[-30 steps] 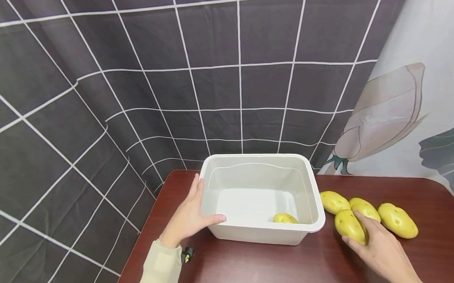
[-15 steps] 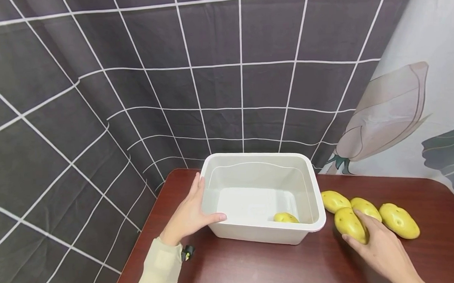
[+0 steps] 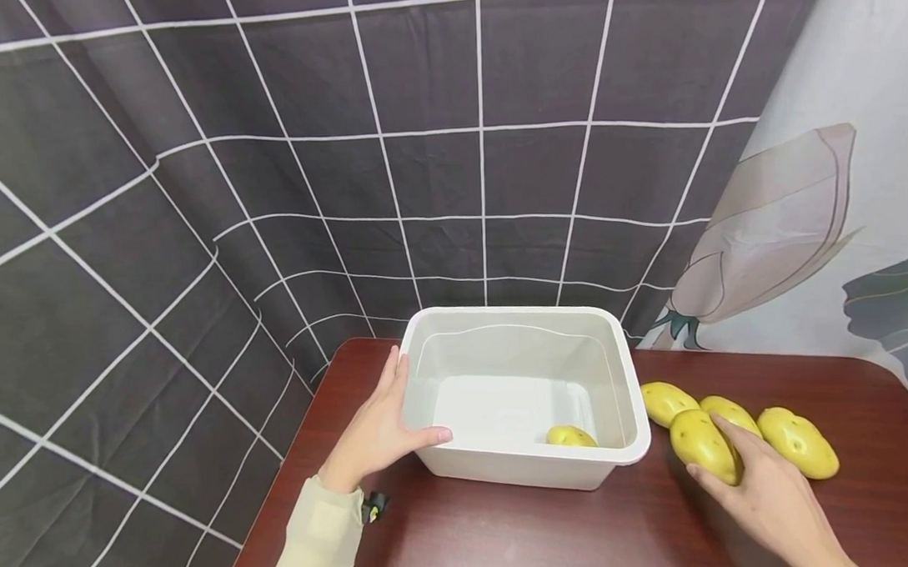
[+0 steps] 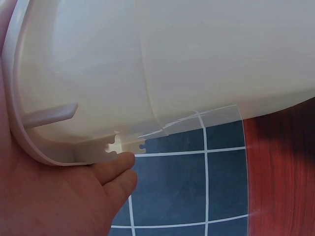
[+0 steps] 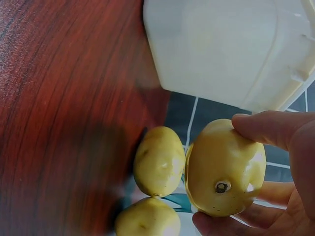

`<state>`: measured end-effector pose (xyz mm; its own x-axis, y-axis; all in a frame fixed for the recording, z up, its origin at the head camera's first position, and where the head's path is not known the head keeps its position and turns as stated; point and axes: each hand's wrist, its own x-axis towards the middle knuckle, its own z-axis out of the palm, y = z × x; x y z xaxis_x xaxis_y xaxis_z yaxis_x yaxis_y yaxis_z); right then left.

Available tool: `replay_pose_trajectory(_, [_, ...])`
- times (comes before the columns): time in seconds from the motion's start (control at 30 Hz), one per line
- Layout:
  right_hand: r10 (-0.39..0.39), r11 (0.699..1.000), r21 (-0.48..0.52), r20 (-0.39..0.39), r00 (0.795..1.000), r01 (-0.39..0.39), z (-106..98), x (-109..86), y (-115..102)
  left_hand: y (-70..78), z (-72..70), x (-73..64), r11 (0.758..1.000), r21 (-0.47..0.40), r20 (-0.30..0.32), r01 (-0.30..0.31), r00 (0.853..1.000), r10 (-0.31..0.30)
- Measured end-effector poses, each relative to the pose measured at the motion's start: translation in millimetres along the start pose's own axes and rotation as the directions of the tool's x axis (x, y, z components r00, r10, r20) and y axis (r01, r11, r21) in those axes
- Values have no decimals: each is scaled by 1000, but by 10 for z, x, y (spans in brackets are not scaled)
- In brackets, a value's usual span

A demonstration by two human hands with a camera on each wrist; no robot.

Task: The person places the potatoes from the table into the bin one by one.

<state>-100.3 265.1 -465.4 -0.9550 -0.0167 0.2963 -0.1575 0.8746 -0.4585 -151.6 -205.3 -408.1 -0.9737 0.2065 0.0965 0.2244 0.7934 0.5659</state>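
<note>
My right hand (image 3: 769,493) pinches a yellow potato (image 5: 216,164) between thumb and fingers, close over the table right of the bin. The other potatoes lie behind and beside it: one potato (image 3: 667,404) near the bin, a second potato (image 3: 724,407) partly covered by the held one and my fingers, and a third potato (image 3: 797,442) farthest right. My left hand (image 3: 377,440) rests on the front left corner of a white plastic bin (image 3: 516,466), thumb over the front rim, fingers straight along the left side. Inside, one potato (image 3: 569,436) sits behind the front wall, its lower part hidden.
The bin stands on a dark red wood table (image 3: 493,532). Behind and to the left hangs a dark cloth (image 3: 428,180) with a white grid; a light flower-patterned cloth (image 3: 805,221) hangs at the right. A small black item (image 3: 375,508) is at the left wrist.
The held potato has risen slightly and shifted a little to the right with my right hand. My left hand and the bin stay in place.
</note>
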Motion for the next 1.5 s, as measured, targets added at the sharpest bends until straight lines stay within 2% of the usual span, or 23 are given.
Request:
replay_pose_trajectory(0.3, [27,1000,-10,12,1000,-27,-54,12,-16,13,-7,-16,1000,-11,0,-8,1000,8])
replay_pose_trajectory(0.97, [-59,998,23,-68,996,61,-191,120,-127,-5,4,-8,1000,-3,-12,-17,1000,17])
replay_pose_trajectory(1.17, [-45,999,6,-59,997,45,-208,125,-140,-2,3,-7,1000,-8,-24,-27,999,27])
replay_pose_trajectory(1.5, [-42,999,-7,-76,996,41,-270,154,-153,-7,5,5,1000,-4,-10,-19,1000,19])
